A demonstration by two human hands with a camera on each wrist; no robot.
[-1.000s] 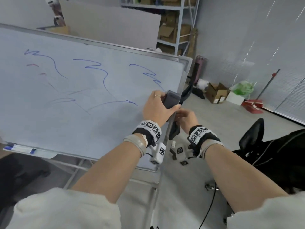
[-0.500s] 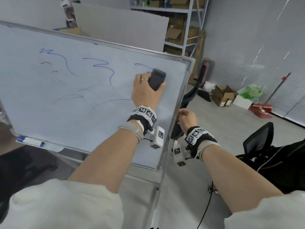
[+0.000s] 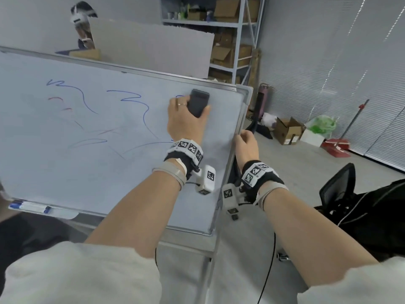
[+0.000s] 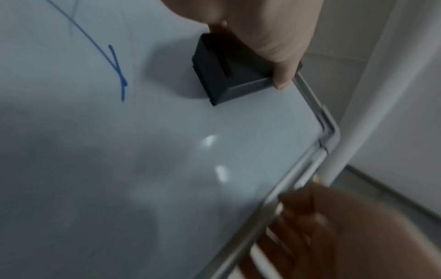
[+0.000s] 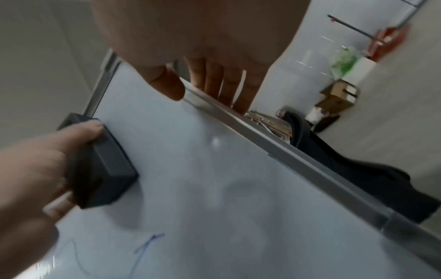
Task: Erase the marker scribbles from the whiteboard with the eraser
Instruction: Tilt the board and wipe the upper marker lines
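Observation:
A tilted whiteboard [image 3: 87,176] carries blue scribbles [image 3: 133,99] and faint red marks [image 3: 54,98] across its upper half. My left hand [image 3: 186,119] grips a dark grey eraser [image 3: 198,102] and presses it flat on the board near the upper right corner, over the right-most blue mark. The eraser [image 4: 229,75] shows under the thumb in the left wrist view, with a blue stroke [image 4: 119,75] left of it. My right hand [image 3: 246,145] grips the board's right frame edge [image 5: 238,117], thumb on the front and fingers behind.
A blue-capped marker [image 3: 30,207] lies on the tray at the board's lower left. A black office chair [image 3: 361,205] stands at the right. Cardboard boxes [image 3: 287,130], a green bag and a red dustpan sit on the floor behind. Metal shelving stands at the back.
My left hand carried the eraser from the board's right edge up onto the surface and over the right-most blue scribble. My right hand stayed on the frame.

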